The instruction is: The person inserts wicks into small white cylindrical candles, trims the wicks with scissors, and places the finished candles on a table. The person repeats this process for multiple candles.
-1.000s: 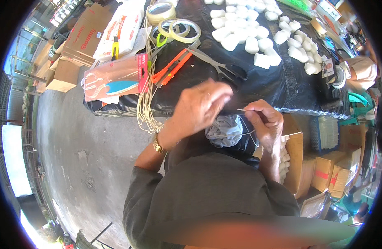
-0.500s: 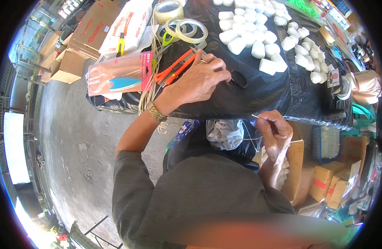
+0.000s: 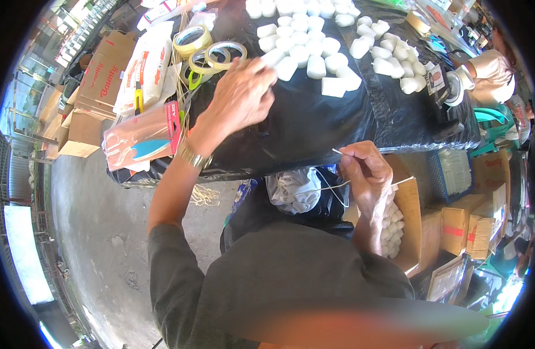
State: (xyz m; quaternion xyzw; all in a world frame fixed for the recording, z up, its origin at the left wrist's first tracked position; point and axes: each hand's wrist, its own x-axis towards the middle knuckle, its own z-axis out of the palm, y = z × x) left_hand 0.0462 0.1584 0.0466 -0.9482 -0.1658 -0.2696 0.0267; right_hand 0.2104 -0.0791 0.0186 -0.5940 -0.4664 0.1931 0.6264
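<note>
Okay, thin white cord (image 3: 337, 151) is pinched in the right hand (image 3: 367, 174) beside the black table (image 3: 314, 128); over it, the part-curled left hand's (image 3: 239, 96) hold can't be told.

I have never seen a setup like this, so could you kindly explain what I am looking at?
There is no robot here: these are a person's bare hands, seen from above by a wide fisheye camera on that person's head, so straight edges bend. On the black-covered table lie many white rounded pieces, rolls of tape and a pink packet. The right hand pinches a thin white cord at the table's near edge. The left hand reaches over the table near the tape; whether it holds anything is unclear.
</note>
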